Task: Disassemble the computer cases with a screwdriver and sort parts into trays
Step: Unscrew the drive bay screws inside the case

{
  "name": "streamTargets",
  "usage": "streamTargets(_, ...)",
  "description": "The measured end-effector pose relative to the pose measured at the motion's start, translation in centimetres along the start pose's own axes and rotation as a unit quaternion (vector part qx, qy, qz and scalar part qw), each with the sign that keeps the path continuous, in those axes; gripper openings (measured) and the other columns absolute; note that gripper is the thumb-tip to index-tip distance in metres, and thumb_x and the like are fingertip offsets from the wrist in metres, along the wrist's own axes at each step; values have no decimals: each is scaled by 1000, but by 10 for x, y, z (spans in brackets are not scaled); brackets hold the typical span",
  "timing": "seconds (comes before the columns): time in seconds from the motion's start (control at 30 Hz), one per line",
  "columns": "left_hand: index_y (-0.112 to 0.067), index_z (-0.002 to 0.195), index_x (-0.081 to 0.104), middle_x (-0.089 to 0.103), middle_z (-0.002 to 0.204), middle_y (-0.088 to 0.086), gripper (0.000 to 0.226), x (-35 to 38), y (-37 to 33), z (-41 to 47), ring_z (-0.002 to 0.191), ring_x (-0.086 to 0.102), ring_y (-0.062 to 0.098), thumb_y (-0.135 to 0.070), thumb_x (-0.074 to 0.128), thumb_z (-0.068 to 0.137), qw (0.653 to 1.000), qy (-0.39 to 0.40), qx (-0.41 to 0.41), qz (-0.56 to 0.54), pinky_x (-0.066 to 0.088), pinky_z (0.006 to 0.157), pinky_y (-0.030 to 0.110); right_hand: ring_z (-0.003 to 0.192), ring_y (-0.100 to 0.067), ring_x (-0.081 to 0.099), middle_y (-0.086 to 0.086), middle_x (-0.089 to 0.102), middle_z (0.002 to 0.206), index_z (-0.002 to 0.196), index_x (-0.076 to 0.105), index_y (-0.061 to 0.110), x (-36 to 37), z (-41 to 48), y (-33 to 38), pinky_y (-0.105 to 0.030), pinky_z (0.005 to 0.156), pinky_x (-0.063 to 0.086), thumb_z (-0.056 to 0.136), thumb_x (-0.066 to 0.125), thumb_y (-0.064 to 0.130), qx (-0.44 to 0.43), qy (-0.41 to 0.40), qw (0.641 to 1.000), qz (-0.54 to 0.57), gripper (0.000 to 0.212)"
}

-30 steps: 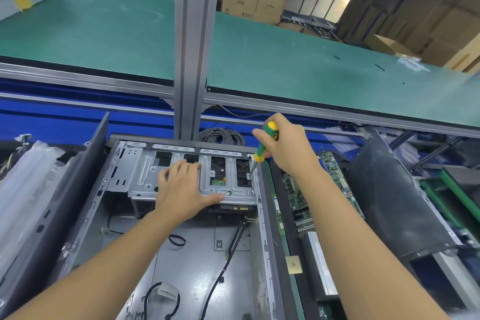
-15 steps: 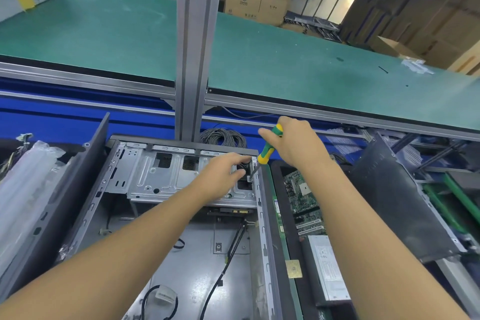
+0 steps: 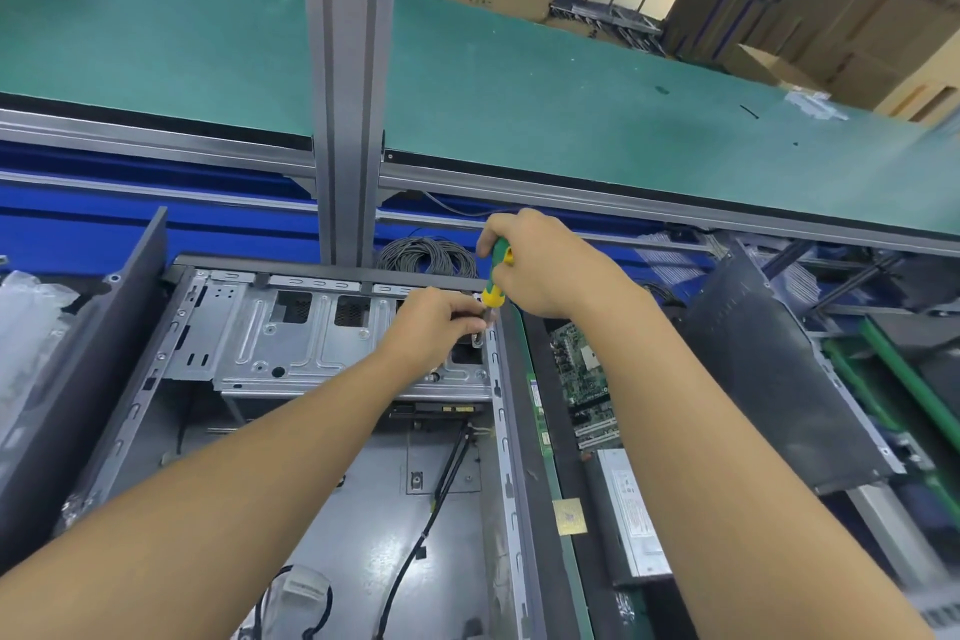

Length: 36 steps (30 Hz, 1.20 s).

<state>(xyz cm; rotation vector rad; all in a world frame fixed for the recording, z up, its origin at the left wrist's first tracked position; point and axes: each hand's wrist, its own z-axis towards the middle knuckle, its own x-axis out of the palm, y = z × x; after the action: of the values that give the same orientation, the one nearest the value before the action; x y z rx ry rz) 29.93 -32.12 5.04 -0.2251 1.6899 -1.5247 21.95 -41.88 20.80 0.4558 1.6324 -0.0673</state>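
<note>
Left hand [image 3: 431, 327], earlier flat on the grey metal cage [image 3: 291, 348], now curls by the tip of the green-and-yellow screwdriver [image 3: 491, 294], grasp unclear. Right hand [image 3: 540, 265] grips its handle.

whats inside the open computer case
A metal drive cage at the far end and black cables on the floor. Whatever lies under the cage and the left forearm is hidden.
</note>
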Motion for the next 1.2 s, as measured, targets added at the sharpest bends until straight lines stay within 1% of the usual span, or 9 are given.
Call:
streamTargets(0.1,-21,98,79,70,80,-23,14,0,3,0,81,64,-9,-14,74,88,1000,12,-2,-15,46,77,11,72,-16,45,1,53,86,107,65,11,0,0,3,-28,56,32,107,45,30,-19,-10,1000,-17,28)
streamTargets(0.27,-21,119,69,73,103,-4,31,-12,-9,2,97,65,8,-5,67,93,992,70,22,-107,51,88,24,97,-18,49,-3,52,121,124,57,16,3,0,1,-28,75,36,105,44,19,-18,-18,999,26,23)
streamTargets(0.43,-23,109,67,73,95,-15,29,-20,-23,0,94,65,-1,1,65,93,972,136,33,-189,49,84,16,78,-12,51,6,55,99,101,54,25,1,-3,-7,-26,57,35,89,59,16,7,12,993,121,16)
streamTargets(0.57,-21,116,66,72,109,-12,21,-23,-31,-1,106,64,3,-11,60,98,977,109,46,-176,49,92,20,87,-18,51,3,46,106,101,51,24,3,0,-6,-31,66,41,94,57,32,21,-11,995,92,11)
streamTargets(0.7,-15,105,66,73,101,-4,11,-14,-31,4,98,67,14,-14,67,94,992,31,42,-110,53,87,31,107,-35,53,-12,45,126,128,46,16,7,0,3,-44,78,47,97,36,68,94,-59,994,3,62)
streamTargets(0.83,-25,87,55,62,81,-12,26,-4,-30,5,69,53,2,-22,80,82,994,-28,38,-94,46,64,19,88,-33,54,-11,50,97,103,40,10,9,3,8,-36,65,36,103,45,47,126,-76,989,-19,37)
streamTargets(0.97,-18,103,63,71,101,-2,23,-19,-26,7,97,67,14,-16,78,85,985,21,29,-169,55,87,34,86,-24,53,-6,43,114,113,54,17,-1,-1,8,-35,70,41,99,53,21,57,13,998,38,15)
streamTargets(1.1,-30,102,69,74,98,-22,20,-26,-32,4,99,65,-7,-12,68,94,988,73,37,-130,48,82,10,111,-32,53,-5,47,122,86,64,28,-8,0,9,-35,78,45,87,55,3,29,44,997,62,27)
streamTargets(1.2,-21,89,69,74,84,-7,11,-23,-34,7,80,67,3,-15,78,85,995,14,28,-93,51,73,24,123,-33,44,-8,39,133,127,53,29,-5,0,10,-40,81,42,95,55,33,49,41,995,70,32)
